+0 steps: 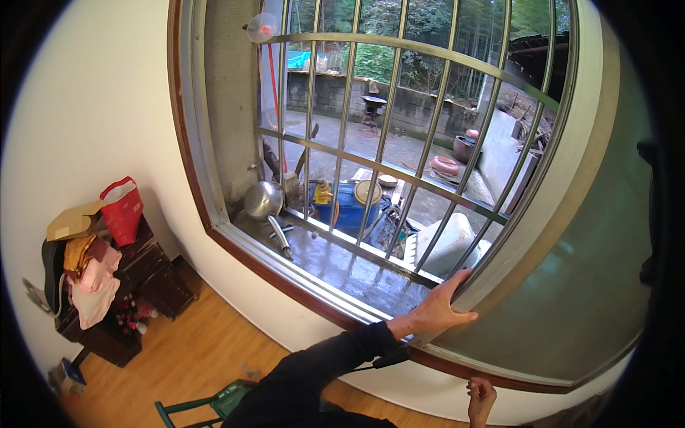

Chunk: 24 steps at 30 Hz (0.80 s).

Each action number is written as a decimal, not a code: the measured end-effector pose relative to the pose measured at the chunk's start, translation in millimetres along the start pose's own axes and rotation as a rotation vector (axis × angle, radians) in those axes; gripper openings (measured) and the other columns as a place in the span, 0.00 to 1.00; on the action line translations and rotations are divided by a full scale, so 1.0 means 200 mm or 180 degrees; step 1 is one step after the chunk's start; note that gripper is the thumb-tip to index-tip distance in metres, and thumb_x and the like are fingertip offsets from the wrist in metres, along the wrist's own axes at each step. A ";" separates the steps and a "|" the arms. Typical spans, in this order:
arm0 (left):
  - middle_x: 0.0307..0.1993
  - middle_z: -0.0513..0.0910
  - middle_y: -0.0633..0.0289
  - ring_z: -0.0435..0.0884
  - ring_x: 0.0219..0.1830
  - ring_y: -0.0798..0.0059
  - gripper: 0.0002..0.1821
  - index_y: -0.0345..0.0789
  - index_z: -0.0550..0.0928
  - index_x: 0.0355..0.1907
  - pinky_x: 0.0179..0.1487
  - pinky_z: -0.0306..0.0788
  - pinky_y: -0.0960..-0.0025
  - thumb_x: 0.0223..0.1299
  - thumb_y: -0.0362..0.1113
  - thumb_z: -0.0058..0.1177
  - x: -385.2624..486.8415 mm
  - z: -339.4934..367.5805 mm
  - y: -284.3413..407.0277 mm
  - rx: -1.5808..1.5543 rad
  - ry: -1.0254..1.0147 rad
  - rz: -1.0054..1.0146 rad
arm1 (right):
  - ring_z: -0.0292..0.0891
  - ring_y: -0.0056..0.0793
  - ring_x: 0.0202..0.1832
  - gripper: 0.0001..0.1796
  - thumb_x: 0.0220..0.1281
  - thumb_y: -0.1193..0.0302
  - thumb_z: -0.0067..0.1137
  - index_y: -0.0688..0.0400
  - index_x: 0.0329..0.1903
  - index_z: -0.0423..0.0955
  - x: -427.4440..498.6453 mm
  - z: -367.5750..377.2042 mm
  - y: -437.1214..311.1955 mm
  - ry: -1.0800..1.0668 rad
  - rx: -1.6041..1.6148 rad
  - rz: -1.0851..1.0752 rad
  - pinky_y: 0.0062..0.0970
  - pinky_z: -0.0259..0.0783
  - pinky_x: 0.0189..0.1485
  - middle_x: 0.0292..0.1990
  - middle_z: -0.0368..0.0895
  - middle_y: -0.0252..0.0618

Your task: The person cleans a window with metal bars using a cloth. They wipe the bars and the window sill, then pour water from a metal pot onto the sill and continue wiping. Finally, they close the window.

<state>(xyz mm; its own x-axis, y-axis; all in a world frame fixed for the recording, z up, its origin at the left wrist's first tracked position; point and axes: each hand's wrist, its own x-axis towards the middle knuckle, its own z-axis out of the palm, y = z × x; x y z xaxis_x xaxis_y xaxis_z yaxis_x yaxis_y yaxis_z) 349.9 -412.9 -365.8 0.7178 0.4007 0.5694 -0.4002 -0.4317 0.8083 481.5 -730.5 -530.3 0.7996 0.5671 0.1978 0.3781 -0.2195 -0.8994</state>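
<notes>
My left hand (436,309), in a black sleeve, is wrapped around the upright edge of a sliding window sash (455,305). Its fingers lie on the side facing the opening, and the thumb points right over the frosted-looking glass pane (556,299). Below the dark red-brown sill trim (481,370), my right hand (481,397) hangs with its fingers curled in; I see nothing clear in it. Left of the sash the window stands open onto a grey ledge (348,270) and metal security bars (382,131).
A steel ladle or pan (264,201) and a metal faucet-like piece (280,235) lie on the ledge. Outside are a blue barrel (345,202) and a white tub (447,241). Indoors, a dark wooden cabinet (155,273) holds clothes (93,278) and a red bag (122,211). A green chair (230,400) stands below.
</notes>
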 end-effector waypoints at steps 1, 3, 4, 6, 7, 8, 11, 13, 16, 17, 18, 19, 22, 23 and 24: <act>0.57 0.77 0.47 0.78 0.58 0.62 0.50 0.33 0.59 0.72 0.62 0.69 0.65 0.49 0.41 0.72 0.00 0.00 0.01 0.0030 -0.0009 -0.0026 | 0.78 0.19 0.34 0.05 0.68 0.73 0.59 0.60 0.42 0.79 -0.01 -0.02 0.02 0.0023 -0.0018 0.0034 0.20 0.74 0.36 0.31 0.81 0.31; 0.56 0.78 0.48 0.79 0.56 0.63 0.50 0.33 0.59 0.72 0.60 0.70 0.65 0.49 0.41 0.72 -0.01 0.00 0.01 0.0143 -0.0045 -0.0045 | 0.80 0.24 0.39 0.09 0.70 0.68 0.59 0.56 0.47 0.82 -0.04 -0.08 0.05 -0.0021 -0.0101 -0.0112 0.24 0.76 0.40 0.39 0.84 0.36; 0.56 0.78 0.48 0.79 0.55 0.63 0.49 0.33 0.60 0.72 0.59 0.71 0.65 0.49 0.41 0.72 -0.01 -0.01 0.01 0.0211 -0.0061 -0.0054 | 0.81 0.27 0.41 0.11 0.71 0.66 0.59 0.54 0.50 0.83 -0.06 -0.12 0.06 -0.0044 -0.0171 -0.0166 0.25 0.77 0.43 0.42 0.85 0.39; 0.54 0.78 0.47 0.79 0.55 0.63 0.49 0.33 0.60 0.72 0.58 0.70 0.65 0.49 0.42 0.72 0.01 -0.04 -0.01 0.0133 -0.0155 0.0098 | 0.78 0.20 0.38 0.08 0.70 0.69 0.60 0.58 0.45 0.80 -0.09 -0.18 0.05 0.0203 0.0073 0.0107 0.21 0.74 0.39 0.37 0.82 0.33; 0.58 0.76 0.49 0.77 0.58 0.64 0.49 0.33 0.59 0.72 0.61 0.69 0.65 0.51 0.42 0.71 0.02 -0.05 -0.02 0.0219 -0.0368 -0.0019 | 0.76 0.17 0.37 0.07 0.69 0.70 0.60 0.61 0.43 0.78 -0.09 -0.18 0.03 0.0313 0.0212 0.0259 0.19 0.72 0.37 0.34 0.81 0.30; 0.60 0.75 0.50 0.76 0.59 0.64 0.50 0.32 0.58 0.72 0.63 0.68 0.65 0.51 0.43 0.71 0.05 -0.10 -0.04 -0.0314 -0.0739 -0.0189 | 0.74 0.16 0.39 0.08 0.70 0.68 0.59 0.61 0.43 0.77 -0.09 -0.18 -0.01 0.0135 0.0134 0.0161 0.19 0.71 0.39 0.37 0.80 0.31; 0.64 0.71 0.53 0.71 0.64 0.65 0.48 0.30 0.58 0.73 0.68 0.63 0.66 0.58 0.49 0.68 0.14 -0.21 -0.08 -0.1463 -0.1388 -0.0690 | 0.75 0.20 0.44 0.13 0.70 0.70 0.59 0.63 0.52 0.77 -0.02 -0.06 -0.16 0.0021 0.0308 0.0030 0.20 0.71 0.47 0.43 0.81 0.34; 0.62 0.72 0.54 0.71 0.63 0.67 0.39 0.29 0.63 0.70 0.67 0.63 0.67 0.67 0.55 0.51 0.17 -0.19 -0.10 -0.1242 -0.1506 -0.0651 | 0.78 0.27 0.51 0.16 0.67 0.78 0.58 0.64 0.56 0.75 0.05 0.10 -0.28 -0.0044 0.0334 -0.0145 0.24 0.73 0.54 0.48 0.82 0.40; 0.54 0.76 0.57 0.72 0.55 0.70 0.34 0.27 0.71 0.60 0.63 0.64 0.67 0.77 0.59 0.31 0.23 -0.12 -0.14 -0.0910 -0.1362 -0.0741 | 0.78 0.27 0.50 0.18 0.64 0.78 0.60 0.63 0.56 0.75 0.10 0.29 -0.45 -0.0165 0.0242 -0.0471 0.24 0.73 0.53 0.48 0.80 0.40; 0.51 0.77 0.58 0.72 0.52 0.71 0.35 0.27 0.74 0.57 0.61 0.65 0.67 0.79 0.59 0.26 0.24 -0.10 -0.15 -0.0840 -0.1280 -0.0755 | 0.78 0.27 0.50 0.18 0.63 0.78 0.61 0.63 0.56 0.76 0.11 0.33 -0.49 -0.0203 0.0139 -0.0560 0.24 0.74 0.52 0.48 0.80 0.40; 0.48 0.78 0.58 0.72 0.50 0.71 0.34 0.27 0.75 0.54 0.60 0.65 0.67 0.79 0.59 0.26 0.25 -0.08 -0.17 -0.0906 -0.1279 -0.0577 | 0.78 0.27 0.49 0.18 0.63 0.78 0.61 0.63 0.56 0.76 0.12 0.37 -0.53 -0.0219 0.0114 -0.0563 0.24 0.74 0.51 0.47 0.80 0.40; 0.45 0.79 0.59 0.72 0.48 0.71 0.34 0.27 0.76 0.52 0.59 0.65 0.67 0.79 0.58 0.27 0.26 -0.08 -0.18 -0.0978 -0.1294 -0.0433 | 0.78 0.27 0.49 0.17 0.63 0.78 0.62 0.63 0.55 0.77 0.13 0.38 -0.56 -0.0226 0.0106 -0.0564 0.24 0.74 0.50 0.46 0.80 0.40; 0.44 0.80 0.60 0.71 0.48 0.76 0.23 0.27 0.75 0.54 0.56 0.67 0.69 0.76 0.47 0.39 0.25 -0.09 -0.21 -0.0921 -0.1311 -0.0435 | 0.77 0.28 0.49 0.15 0.64 0.75 0.61 0.64 0.53 0.77 0.12 0.39 -0.59 -0.0243 0.0079 -0.0355 0.26 0.72 0.51 0.44 0.80 0.40; 0.45 0.80 0.60 0.71 0.48 0.77 0.20 0.28 0.75 0.55 0.55 0.68 0.70 0.73 0.43 0.43 0.25 -0.10 -0.21 -0.0735 -0.1322 -0.0390 | 0.77 0.29 0.49 0.14 0.65 0.73 0.61 0.64 0.52 0.77 0.12 0.38 -0.59 -0.0170 0.0062 -0.0199 0.27 0.71 0.51 0.44 0.80 0.41; 0.45 0.79 0.61 0.72 0.48 0.78 0.20 0.28 0.76 0.56 0.53 0.69 0.71 0.67 0.39 0.47 0.23 -0.12 -0.21 -0.0986 -0.1320 -0.0335 | 0.77 0.29 0.48 0.14 0.65 0.74 0.61 0.65 0.51 0.77 0.12 0.38 -0.59 -0.0146 -0.0056 -0.0450 0.27 0.71 0.52 0.42 0.80 0.41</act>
<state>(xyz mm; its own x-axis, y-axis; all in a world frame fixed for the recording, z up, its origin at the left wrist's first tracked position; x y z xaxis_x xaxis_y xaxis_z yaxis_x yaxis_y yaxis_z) 386.8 -357.3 -369.0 0.9032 0.0485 0.4264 -0.4183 -0.1222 0.9000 420.1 -630.7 -449.8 0.7157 0.6290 0.3037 0.4940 -0.1484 -0.8567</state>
